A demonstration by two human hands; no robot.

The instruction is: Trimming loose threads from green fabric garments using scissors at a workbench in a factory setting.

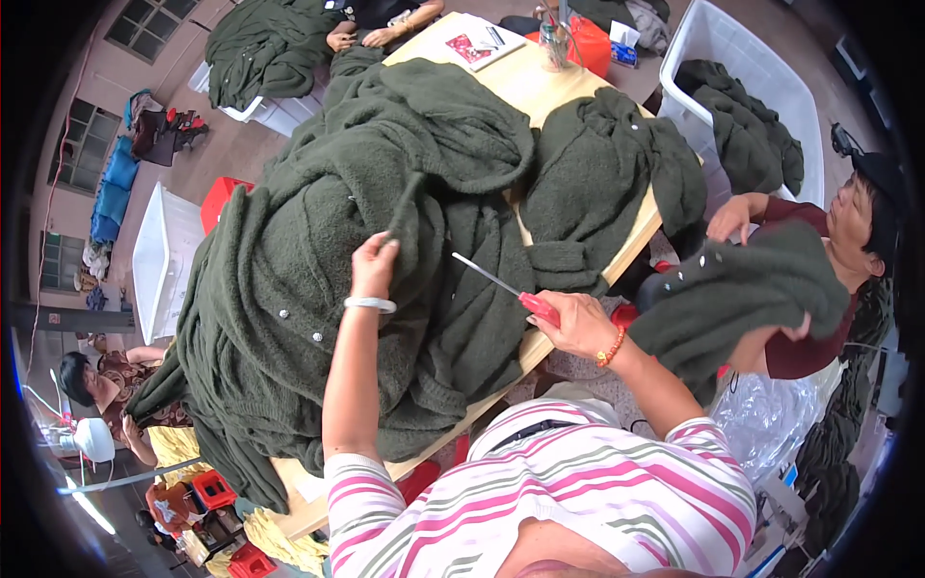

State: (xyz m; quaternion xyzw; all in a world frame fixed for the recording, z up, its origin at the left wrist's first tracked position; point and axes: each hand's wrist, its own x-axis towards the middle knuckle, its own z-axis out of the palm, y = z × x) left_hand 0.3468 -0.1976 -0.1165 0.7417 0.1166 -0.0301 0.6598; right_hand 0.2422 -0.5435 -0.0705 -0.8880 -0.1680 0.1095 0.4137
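Observation:
A large heap of dark green knitted cardigans (289, 260) with pale buttons covers the wooden table in front of me. My left hand (374, 265), wearing a white bracelet, is closed on a raised edge of one dark green cardigan (406, 217), pinched between thumb and fingers. To its right, my right hand (575, 326), with a beaded bracelet, grips a red-handled tool (496, 281). The tool's thin metal shaft points up and left over the knitwear, its pale tip apart from my left hand. Its exact kind is unclear.
Another cardigan pile (588, 183) lies on the table (644, 217) at right. White bins (752, 53) with knitwear stand around. A person (819, 260) at right holds a green garment; others work at far left and across the table. A notebook (482, 43) lies at the far end.

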